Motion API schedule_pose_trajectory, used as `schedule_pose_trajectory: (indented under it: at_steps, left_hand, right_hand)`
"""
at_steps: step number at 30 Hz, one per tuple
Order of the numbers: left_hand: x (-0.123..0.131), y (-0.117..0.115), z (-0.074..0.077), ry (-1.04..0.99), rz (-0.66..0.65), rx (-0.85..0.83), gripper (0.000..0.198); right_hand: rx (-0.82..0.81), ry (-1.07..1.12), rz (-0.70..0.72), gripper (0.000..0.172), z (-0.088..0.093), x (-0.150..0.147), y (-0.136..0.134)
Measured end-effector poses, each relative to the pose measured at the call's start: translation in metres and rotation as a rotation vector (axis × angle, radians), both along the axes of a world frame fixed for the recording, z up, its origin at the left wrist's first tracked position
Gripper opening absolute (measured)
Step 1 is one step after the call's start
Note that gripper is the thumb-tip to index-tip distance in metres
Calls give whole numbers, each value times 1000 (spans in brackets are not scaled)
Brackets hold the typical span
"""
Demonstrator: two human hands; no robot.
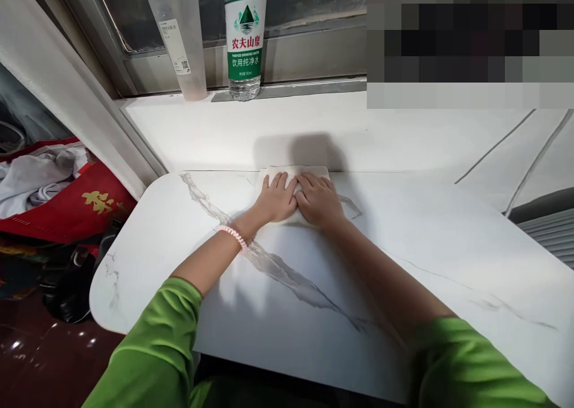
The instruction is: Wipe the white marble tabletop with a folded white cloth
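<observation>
A white worktop (pixel 152 240) with grey marble veins fills the middle and lower right of the frame, its back edge running along a white wall (pixel 394 139). Across the top is a window (pixel 309 13) in a metal frame; a pale panel (pixel 54 79) slants down the upper left, and a shiny dark-red floor (pixel 36 360) shows at lower left. The upper right corner is pixelated.

Forearms in green sleeves (pixel 152 342) reach in from the bottom of the frame. At left sits a red bag (pixel 58 216) with gold print and white clothing (pixel 40 177) in it; a grey ribbed thing (pixel 547 234) stands at the right edge. A clear plastic cup (pixel 195 43) and a water bottle (pixel 246 43) stand upright on the sill, upper left to upper centre. The left hand (pixel 279 198) and right hand (pixel 320 203) lie flat, side by side at centre, on a white cloth (pixel 320 170) at the worktop's back edge. A pink bracelet (pixel 232 236) rings the left wrist.

The wall bounds the cloth behind; the worktop extends to both sides, rounding off at left.
</observation>
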State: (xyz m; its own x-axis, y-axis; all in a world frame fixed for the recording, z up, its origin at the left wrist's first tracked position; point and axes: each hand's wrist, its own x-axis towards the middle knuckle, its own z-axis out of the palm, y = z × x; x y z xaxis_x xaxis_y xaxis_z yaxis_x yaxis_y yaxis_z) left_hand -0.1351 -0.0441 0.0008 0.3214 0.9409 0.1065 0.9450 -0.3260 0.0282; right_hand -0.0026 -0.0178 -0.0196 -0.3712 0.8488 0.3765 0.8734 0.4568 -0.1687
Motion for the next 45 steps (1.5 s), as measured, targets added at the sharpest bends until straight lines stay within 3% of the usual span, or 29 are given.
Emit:
schedule_pose_trajectory:
  at_steps: [8,15,20,29,32,36,45]
  left_hand:
    - [-1,27,-1,-32,37,13,52]
    - [-1,17,-3,-26,37,21,54]
    - [-5,-19,-3,7,15,24,56]
    - [-22,-127,7,62,-25,34,57]
    - [-28,-140,10,70,-26,-2,58]
    - [-36,-118,10,83,-38,-40,57]
    - [-62,-17,7,89,52,-10,52]
  right_hand:
    - [13,22,21,48,-4,-2,33]
    - [19,-36,7,54,-8,-2,21]
    - [21,-63,7,56,-8,-4,-17]
    - [58,-85,32,55,-4,-18,-123]
    - [40,-95,45,55,-4,-24,-135]
    - [40,-56,27,51,-2,-32,-117]
    - [83,46,84,43,0,-64,-13]
